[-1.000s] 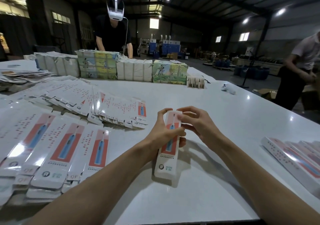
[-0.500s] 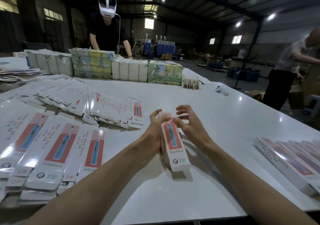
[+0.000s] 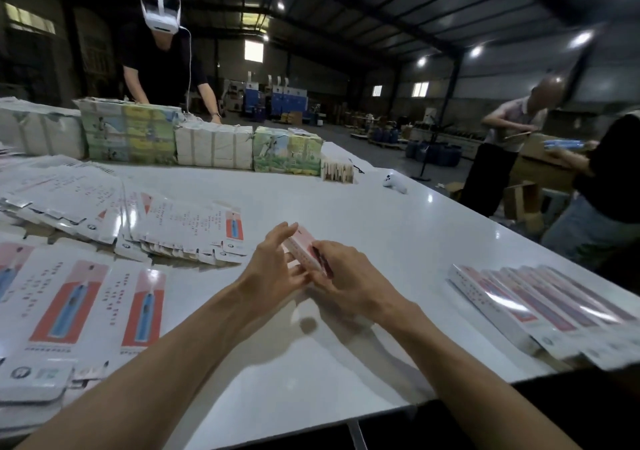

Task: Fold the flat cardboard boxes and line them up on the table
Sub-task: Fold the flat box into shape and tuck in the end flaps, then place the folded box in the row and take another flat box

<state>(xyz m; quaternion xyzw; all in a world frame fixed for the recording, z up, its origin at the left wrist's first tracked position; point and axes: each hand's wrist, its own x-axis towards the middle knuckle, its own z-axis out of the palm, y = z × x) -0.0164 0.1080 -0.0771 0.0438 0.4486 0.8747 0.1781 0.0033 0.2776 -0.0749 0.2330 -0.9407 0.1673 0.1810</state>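
Observation:
A narrow white and pink cardboard box (image 3: 300, 246) is lifted above the white table (image 3: 346, 207), tilted with one end pointing away from me. My left hand (image 3: 273, 266) touches its left side with straightened fingers. My right hand (image 3: 346, 276) grips it from the right, fingers curled round it and hiding its near end. Flat unfolded boxes (image 3: 79, 307) with a red panel and blue toothbrush picture lie in overlapping piles on the left, with more fanned out (image 3: 187, 228) behind them. A row of folded boxes (image 3: 540, 304) lies side by side at the right edge.
Wrapped bundles (image 3: 214, 150) and printed packs (image 3: 287, 153) line the far edge. A white controller (image 3: 394, 183) lies beyond. A person in a headset (image 3: 162, 58) leans over the far side. Two people (image 3: 509, 144) stand off the right edge.
The box went from lying flat under my hands to being lifted and turned, its far end now raised and pointing away. Both hands rose with it. The view shifted left.

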